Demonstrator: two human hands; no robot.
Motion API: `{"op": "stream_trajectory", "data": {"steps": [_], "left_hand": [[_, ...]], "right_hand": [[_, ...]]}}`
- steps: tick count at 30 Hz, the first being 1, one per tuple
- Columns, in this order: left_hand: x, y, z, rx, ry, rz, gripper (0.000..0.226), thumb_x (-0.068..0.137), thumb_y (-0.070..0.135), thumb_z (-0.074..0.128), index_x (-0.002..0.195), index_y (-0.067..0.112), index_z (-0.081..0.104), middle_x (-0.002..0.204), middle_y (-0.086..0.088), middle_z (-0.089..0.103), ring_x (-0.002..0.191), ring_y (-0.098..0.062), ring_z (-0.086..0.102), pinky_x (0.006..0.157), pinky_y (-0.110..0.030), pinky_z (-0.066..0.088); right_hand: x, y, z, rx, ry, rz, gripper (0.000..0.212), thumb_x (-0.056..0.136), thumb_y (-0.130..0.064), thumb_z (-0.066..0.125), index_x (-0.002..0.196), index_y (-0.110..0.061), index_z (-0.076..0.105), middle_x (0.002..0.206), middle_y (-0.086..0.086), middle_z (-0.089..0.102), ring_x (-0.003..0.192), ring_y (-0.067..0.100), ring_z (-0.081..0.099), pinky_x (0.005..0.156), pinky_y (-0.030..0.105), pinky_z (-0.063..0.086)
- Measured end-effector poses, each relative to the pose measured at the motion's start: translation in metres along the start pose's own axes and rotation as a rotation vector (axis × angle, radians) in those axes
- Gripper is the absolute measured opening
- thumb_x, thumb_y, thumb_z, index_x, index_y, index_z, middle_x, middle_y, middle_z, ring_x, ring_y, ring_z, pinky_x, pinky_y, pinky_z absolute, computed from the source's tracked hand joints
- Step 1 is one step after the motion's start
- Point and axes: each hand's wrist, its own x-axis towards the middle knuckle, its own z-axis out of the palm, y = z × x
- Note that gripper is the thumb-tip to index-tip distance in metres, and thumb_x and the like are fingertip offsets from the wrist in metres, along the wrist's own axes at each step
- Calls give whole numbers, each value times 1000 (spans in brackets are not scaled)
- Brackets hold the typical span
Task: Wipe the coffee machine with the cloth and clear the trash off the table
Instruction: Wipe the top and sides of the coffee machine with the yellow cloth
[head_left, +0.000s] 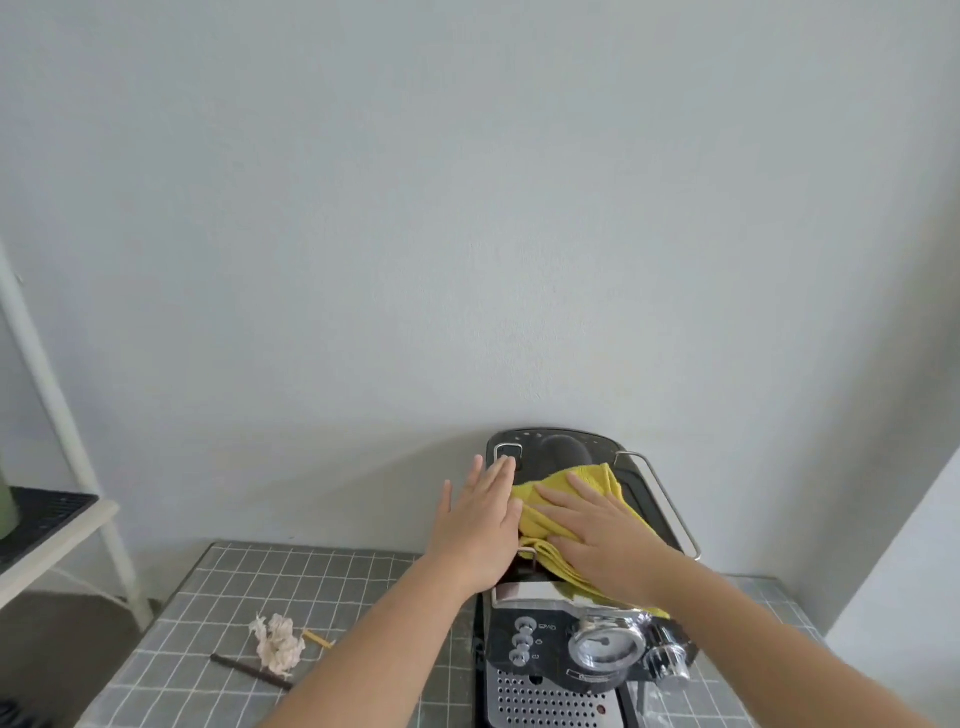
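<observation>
One grey-checked bench (197, 613) fills the lower frame and carries the black coffee machine (561, 649) at lower centre-right. On its top the right hand (597, 530) presses the yellow cloth (587, 483) flat, fingers straight and spread, gripping nothing, while the left hand (480, 525), fingers likewise released and straight, braces against the machine's upper left edge. A hard sideways stroke could, I judge, shove the machine across the bench or snag the cloth on the chrome rail (675, 512) at its right, and the trash at lower left, a crumpled tissue (278, 642), a dark stick (249, 671) and a small yellow scrap (318, 638), is not yet cleared.
</observation>
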Motion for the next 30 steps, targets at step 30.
{"op": "stream_trajectory", "data": {"steps": [30], "left_hand": [[28,-7,-10,100,-64,-9,56,104,26,18,153,24,-11,160,15,-17,147,-12,-21,118,-44,-12]], "right_hand": [[113,20,-25,-146,39,590,77,91,-58,20,149,-8,17,154,17,28,136,36,36,102,43,37]]}}
